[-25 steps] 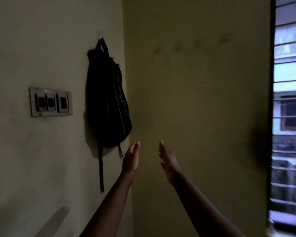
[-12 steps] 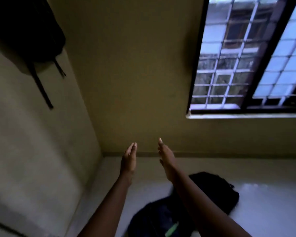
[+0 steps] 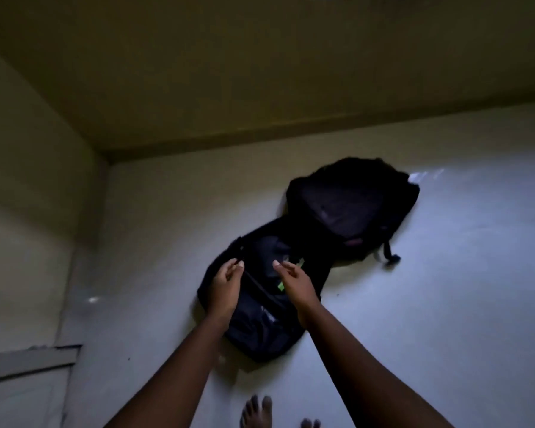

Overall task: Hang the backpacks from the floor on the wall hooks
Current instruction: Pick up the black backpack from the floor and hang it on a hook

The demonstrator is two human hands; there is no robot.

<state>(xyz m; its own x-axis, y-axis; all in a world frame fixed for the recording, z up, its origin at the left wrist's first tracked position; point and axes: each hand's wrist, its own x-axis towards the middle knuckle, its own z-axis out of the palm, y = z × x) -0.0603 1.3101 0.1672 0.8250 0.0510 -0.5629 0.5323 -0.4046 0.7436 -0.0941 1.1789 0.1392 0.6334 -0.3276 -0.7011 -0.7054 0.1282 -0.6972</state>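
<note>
Two dark backpacks on the pale floor [image 3: 445, 304] near the room's corner, near backpack [image 3: 260, 329] overlapped by far backpack [image 3: 352, 208], left hand [image 3: 224, 288] and right hand [image 3: 297, 284] over the near one, fingers loosely spread, holding nothing, bare toes [image 3: 257, 412] at bottom edge

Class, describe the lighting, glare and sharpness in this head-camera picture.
Head view: dim room; both backpacks, near and far, are almost featureless black; bluish glare on the floor beside the far one; straight wall edges bow from the wide lens; both hands slightly soft.
</note>
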